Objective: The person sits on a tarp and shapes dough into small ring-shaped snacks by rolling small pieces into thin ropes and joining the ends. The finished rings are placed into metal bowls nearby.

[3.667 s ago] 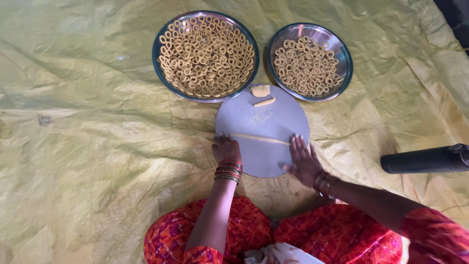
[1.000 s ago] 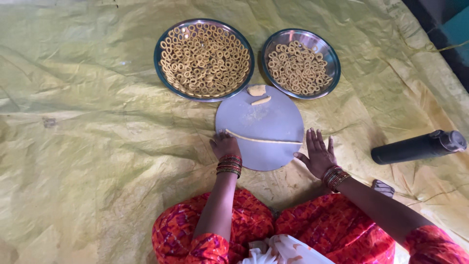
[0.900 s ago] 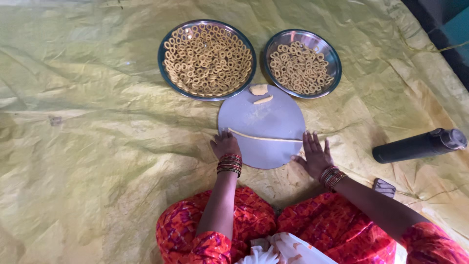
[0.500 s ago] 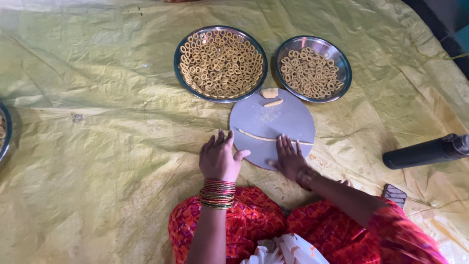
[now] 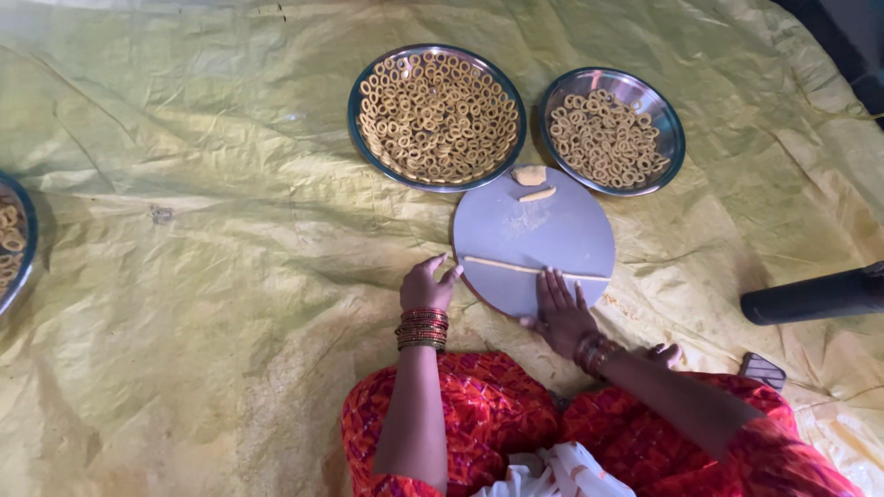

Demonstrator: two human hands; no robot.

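A round grey board (image 5: pixel 525 221) lies on the yellow sheet in front of me. A long thin rope of dough (image 5: pixel 511 267) stretches across its near part. My left hand (image 5: pixel 425 287) rests at the board's left edge, fingertips at the rope's left end. Flat and open, my right hand (image 5: pixel 557 308) lies on the board's near rim, fingertips touching the rope. A small dough lump (image 5: pixel 529 175) and a short dough piece (image 5: pixel 538 194) sit at the board's far edge.
Two steel plates of dough rings stand beyond the board, a large one (image 5: pixel 368 74) and a smaller one (image 5: pixel 665 120). Another plate (image 5: pixel 28 241) shows at the left edge. A black cylinder (image 5: pixel 815 294) lies at the right, a small dark object (image 5: pixel 762 370) near my knee.
My view has swung, so the board and plates now sit further right. My left hand has shifted to the rope's left end; my right hand has moved left onto the board.
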